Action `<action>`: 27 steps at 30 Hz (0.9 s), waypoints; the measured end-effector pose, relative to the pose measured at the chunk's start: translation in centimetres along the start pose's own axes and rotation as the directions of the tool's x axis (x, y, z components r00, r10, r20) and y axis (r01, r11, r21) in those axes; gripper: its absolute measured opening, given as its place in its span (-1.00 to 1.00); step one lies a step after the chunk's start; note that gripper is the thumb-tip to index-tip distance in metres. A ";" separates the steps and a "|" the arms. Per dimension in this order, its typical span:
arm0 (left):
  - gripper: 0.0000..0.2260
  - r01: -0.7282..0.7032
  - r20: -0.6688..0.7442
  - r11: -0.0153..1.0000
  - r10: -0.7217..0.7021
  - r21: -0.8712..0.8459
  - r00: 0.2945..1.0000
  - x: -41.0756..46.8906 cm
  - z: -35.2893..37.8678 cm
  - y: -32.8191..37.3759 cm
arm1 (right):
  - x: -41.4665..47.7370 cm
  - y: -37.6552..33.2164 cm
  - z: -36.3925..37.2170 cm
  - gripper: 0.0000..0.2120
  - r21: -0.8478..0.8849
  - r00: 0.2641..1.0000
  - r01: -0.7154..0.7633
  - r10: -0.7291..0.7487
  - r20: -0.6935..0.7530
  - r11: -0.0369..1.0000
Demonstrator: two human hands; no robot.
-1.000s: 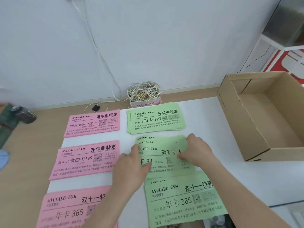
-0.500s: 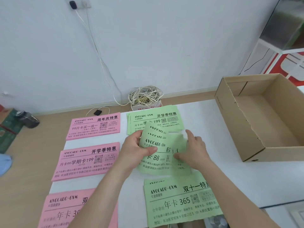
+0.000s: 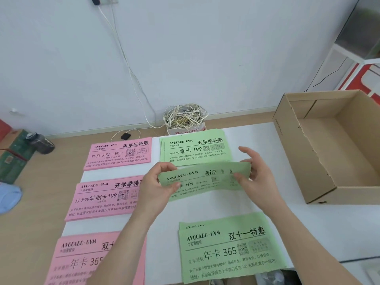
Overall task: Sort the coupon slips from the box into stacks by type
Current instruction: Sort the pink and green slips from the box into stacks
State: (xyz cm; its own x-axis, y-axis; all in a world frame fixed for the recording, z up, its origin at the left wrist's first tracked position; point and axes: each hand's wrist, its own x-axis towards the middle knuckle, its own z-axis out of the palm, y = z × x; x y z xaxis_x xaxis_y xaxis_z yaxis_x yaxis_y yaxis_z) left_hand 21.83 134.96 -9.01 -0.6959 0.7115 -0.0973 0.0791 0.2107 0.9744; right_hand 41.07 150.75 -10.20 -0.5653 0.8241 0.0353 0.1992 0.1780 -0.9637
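Lifted clear of the table now, the green 88 slips hang nearly level between my hands, no longer fanned and tilted as they were half a second back. Nearest me, at the front edge, lie the pink 365 stack and the green 365 stack. Beyond them my left hand pinches the slips' left end, thumb on the print; my right hand pinches the right end, forefinger straight. Left of these lies the pink 199 stack. Further back sit the pink 99 stack and the green 199 stack. At the right edge the cardboard box shows only its bare brown floor.
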 end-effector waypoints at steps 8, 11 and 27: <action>-0.57 -0.072 -0.080 0.997 0.070 -0.028 0.994 -0.2 1.0 -0.7 | -0.4 -0.4 1.9 -0.75 0.244 0.995 -0.063 0.080 -0.063 0.968; -0.52 -0.064 -0.093 0.993 0.056 -0.095 0.994 -0.1 0.9 -1.1 | -0.6 -0.3 2.1 -0.79 0.289 0.988 -0.063 0.100 -0.114 0.955; -0.68 -0.052 -0.028 0.992 0.049 -0.118 0.998 -0.2 0.7 -1.8 | -0.6 0.0 2.5 -0.85 0.291 0.975 -0.054 0.114 -0.191 0.955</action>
State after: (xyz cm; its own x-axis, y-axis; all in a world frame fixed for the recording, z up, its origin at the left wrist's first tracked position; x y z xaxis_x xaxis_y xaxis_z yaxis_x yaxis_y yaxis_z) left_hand 22.30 134.92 -10.87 -0.7108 0.7021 -0.0437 0.0301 0.0924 0.9953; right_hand 39.42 148.92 -10.91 -0.3760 0.9263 -0.0246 -0.0114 -0.0311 -0.9995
